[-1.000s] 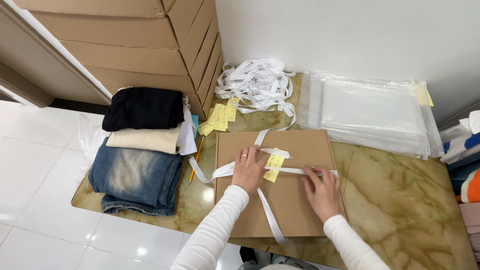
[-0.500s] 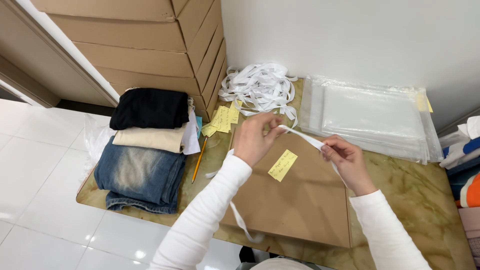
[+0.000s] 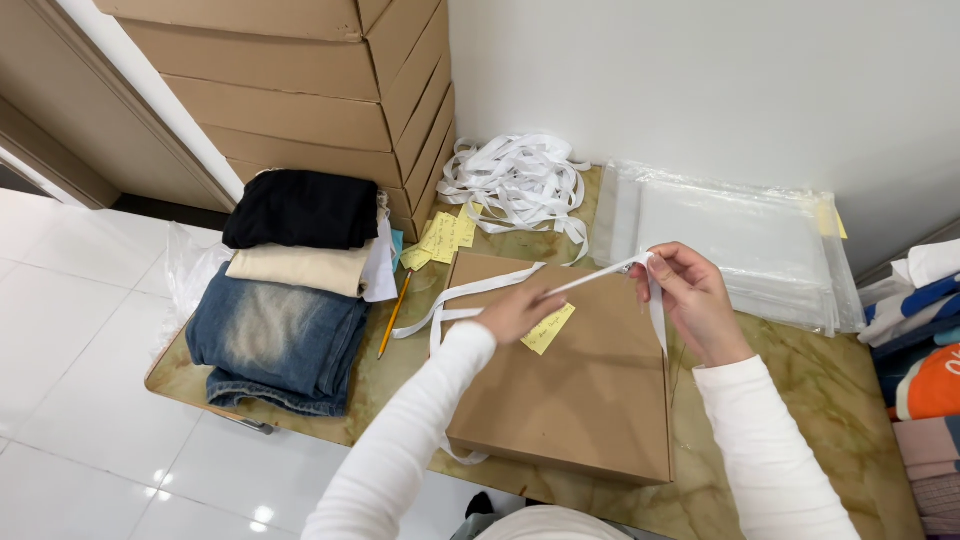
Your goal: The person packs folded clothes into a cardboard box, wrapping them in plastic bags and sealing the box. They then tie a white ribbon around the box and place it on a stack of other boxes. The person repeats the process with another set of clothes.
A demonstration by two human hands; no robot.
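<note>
Evidently we pinch the limp, light white fabric ribbon [image 3: 600,277] between both hands' fingers [image 3: 655,268] above the flat brown cardboard box [image 3: 580,390].

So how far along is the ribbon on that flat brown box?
Done: the brown box is closed, yellow note on its lid, white ribbon passed underneath. In hand: left hand and right hand pull the ends taut above the lid. Left: no knot or bow shows yet.

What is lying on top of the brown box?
On the box: a yellow note, white ribbon and the left hand. The note's corner is hidden under that hand; the box's inside is hidden.
</note>
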